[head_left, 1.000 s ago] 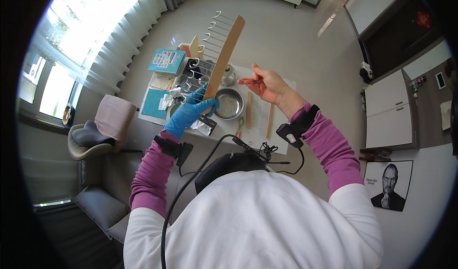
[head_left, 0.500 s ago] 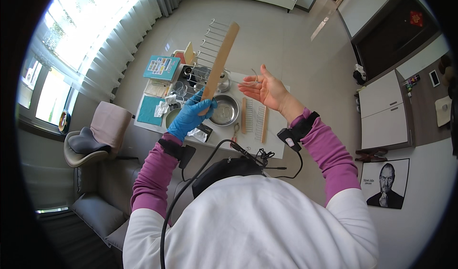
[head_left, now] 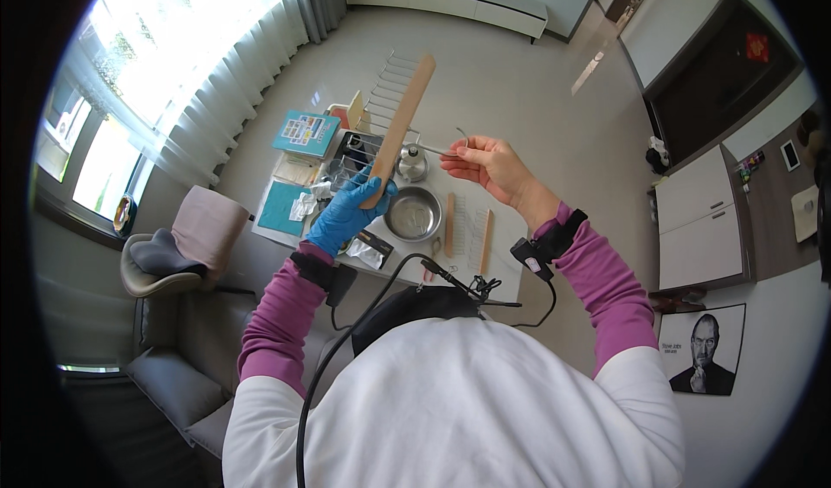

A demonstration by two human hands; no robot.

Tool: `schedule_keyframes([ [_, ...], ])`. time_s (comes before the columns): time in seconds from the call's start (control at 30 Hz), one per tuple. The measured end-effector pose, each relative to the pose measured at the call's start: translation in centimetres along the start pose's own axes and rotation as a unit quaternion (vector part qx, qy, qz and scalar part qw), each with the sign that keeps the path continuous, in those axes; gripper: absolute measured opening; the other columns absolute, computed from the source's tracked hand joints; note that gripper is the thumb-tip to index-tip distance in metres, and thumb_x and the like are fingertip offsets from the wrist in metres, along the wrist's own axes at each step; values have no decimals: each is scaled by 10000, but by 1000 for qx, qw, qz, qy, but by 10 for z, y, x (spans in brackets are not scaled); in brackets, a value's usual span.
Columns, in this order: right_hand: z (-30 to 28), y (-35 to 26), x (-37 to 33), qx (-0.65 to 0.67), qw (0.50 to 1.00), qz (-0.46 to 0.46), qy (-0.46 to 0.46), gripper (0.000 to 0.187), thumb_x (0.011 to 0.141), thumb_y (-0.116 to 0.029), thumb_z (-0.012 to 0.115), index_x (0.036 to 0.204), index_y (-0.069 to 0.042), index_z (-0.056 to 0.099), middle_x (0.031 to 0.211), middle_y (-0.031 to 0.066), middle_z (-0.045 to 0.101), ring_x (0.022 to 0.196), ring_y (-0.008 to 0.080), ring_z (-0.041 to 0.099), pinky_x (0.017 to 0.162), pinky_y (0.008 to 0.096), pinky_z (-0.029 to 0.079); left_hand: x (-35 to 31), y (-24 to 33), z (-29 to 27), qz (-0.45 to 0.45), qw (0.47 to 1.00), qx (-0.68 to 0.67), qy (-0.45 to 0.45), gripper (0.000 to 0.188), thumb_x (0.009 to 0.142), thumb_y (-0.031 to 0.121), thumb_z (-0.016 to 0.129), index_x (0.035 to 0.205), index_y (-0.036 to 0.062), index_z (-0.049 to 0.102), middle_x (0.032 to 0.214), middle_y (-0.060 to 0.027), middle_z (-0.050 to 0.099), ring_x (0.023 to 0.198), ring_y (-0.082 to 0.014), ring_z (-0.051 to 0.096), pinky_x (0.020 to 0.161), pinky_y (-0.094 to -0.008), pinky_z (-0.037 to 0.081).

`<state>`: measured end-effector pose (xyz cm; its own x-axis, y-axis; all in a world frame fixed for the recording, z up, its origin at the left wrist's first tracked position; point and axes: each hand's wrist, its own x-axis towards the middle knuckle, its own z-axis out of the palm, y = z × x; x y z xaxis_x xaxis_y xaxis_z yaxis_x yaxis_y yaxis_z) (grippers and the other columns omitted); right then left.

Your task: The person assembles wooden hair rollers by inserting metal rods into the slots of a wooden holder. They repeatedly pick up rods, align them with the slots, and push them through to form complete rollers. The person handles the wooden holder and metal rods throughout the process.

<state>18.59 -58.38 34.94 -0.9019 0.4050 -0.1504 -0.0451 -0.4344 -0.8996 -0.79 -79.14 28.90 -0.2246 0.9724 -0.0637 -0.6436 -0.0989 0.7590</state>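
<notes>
My left hand (head_left: pixel 346 215), in a blue glove, grips the lower end of a long wooden hook rack (head_left: pixel 403 124) with a row of metal hooks along its left side. The rack is tilted, its far end up and to the right. To the right, my bare right hand (head_left: pixel 495 173) pinches a curved metal hook (head_left: pixel 465 142) between thumb and fingers, beside the rack. Below the hands, a steel bowl (head_left: pixel 436 219) holds some thin metal pieces. Two more wooden strips with metal hooks, a left one (head_left: pixel 450 228) and a right one (head_left: pixel 486 244), lie right of it.
On the white table (head_left: pixel 511 258) are a silver pot (head_left: pixel 413 162), stacked teal books (head_left: pixel 306 131), a teal cloth (head_left: pixel 281 207), crumpled tissue (head_left: pixel 303 206), a dark box (head_left: pixel 370 248) and black cables (head_left: pixel 485 287). A pink-backed chair (head_left: pixel 210 221) stands at the left.
My right hand has closed from spread fingers into a pinch on the metal hook and moved slightly right and down. My left hand keeps its hold on the rack.
</notes>
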Motion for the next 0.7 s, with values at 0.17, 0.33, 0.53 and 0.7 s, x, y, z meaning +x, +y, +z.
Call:
schedule_keyframes([
  [0.17, 7, -2, -1, -24, 999, -27, 9, 151, 934, -76, 483, 1019, 23, 559, 1029, 163, 628, 961, 246, 642, 875, 321, 527, -3, 3, -1, -3, 999, 19, 27, 381, 887, 236, 640, 1177, 21, 521, 1023, -87, 595, 927, -170, 586, 832, -294, 490],
  [0.33, 18, -1, 3, -18, 999, -31, 7, 130, 928, -80, 480, 973, 24, 543, 1010, 178, 633, 941, 251, 652, 835, 315, 543, -9, -4, -13, -4, 999, 10, 34, 383, 882, 247, 646, 1166, 17, 529, 1041, -95, 594, 944, -182, 585, 855, -312, 484],
  [0.53, 31, 4, 9, 33, 999, -28, 1, 120, 931, -71, 425, 931, 14, 510, 1016, 222, 627, 952, 303, 650, 832, 336, 551, -16, -5, -28, 11, 999, 43, 5, 432, 859, 270, 671, 1175, 14, 526, 1057, -95, 594, 944, -183, 573, 849, -313, 469],
  [0.7, 37, 0, 9, 29, 999, -38, -7, 130, 940, -77, 407, 945, 16, 497, 1027, 249, 620, 973, 329, 644, 844, 358, 551, -21, -3, -37, 8, 997, 24, -79, 513, 832, 280, 696, 1218, 4, 501, 1097, -99, 587, 951, -190, 571, 855, -314, 461],
])
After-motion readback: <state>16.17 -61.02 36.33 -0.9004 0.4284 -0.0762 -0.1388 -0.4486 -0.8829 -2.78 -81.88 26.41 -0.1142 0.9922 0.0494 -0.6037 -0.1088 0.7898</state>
